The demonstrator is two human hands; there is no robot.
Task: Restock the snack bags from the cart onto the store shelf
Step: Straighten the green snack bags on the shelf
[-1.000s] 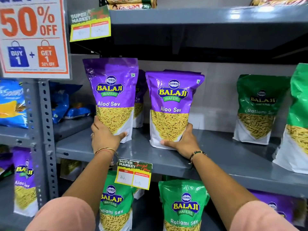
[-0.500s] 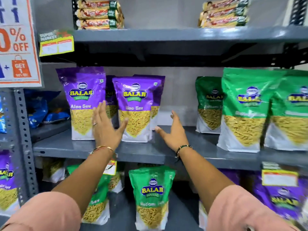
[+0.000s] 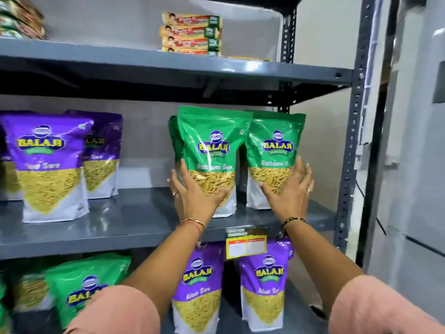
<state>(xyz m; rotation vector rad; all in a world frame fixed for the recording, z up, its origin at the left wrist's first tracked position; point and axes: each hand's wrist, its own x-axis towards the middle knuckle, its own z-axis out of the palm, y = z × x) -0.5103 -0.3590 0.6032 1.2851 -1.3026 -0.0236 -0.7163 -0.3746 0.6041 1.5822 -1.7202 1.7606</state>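
Two green Balaji Ratlami Sev bags stand upright side by side on the grey middle shelf [image 3: 134,222], towards its right end. My left hand [image 3: 196,198] cups the lower front of the left green bag [image 3: 212,141], thumb across its face and fingers at its left edge. Spread over the lower front of the right green bag [image 3: 277,143] is my right hand [image 3: 292,191], fingers reaching its right edge. More green bags stand hidden behind them. The cart is out of view.
Purple Aloo Sev bags [image 3: 48,162] stand at the shelf's left. Below are more purple bags [image 3: 265,283] and green bags [image 3: 79,288], with a yellow price tag [image 3: 245,247] on the shelf edge. Stacked packets [image 3: 191,33] lie on the top shelf. A steel upright [image 3: 354,131] bounds the right.
My view has swung right along the shelf. Both hands left the purple Aloo Sev bags, crossed the gap open, and now rest on the two green bags.
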